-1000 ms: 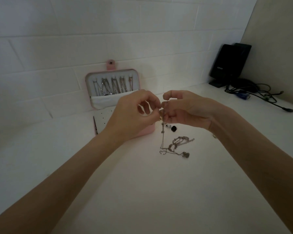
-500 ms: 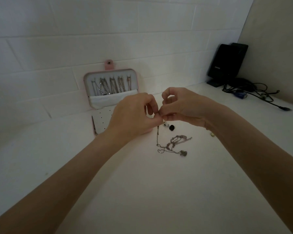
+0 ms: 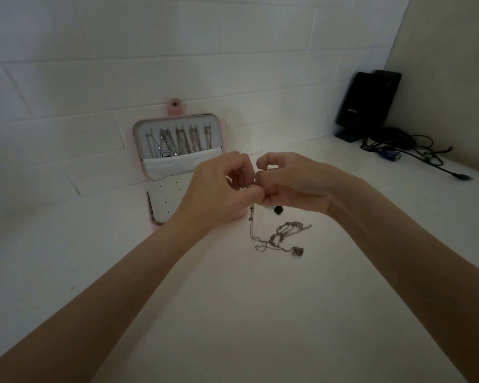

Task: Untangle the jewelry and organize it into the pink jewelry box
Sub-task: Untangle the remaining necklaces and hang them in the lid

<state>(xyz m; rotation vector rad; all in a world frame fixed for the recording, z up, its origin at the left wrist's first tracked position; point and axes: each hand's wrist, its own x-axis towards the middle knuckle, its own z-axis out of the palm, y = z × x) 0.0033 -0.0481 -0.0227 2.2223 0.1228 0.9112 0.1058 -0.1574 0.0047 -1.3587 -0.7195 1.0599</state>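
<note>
My left hand and right hand pinch one chain at centre, trailing to a tangle at five o'clock. Pink jewelry box, eleven o'clock, holds seemingly five hung chains.

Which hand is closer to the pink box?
Left. The left hand is raised right in front of the open pink jewelry box, covering part of it. The right hand is further to the right, off to the box's side.
</note>
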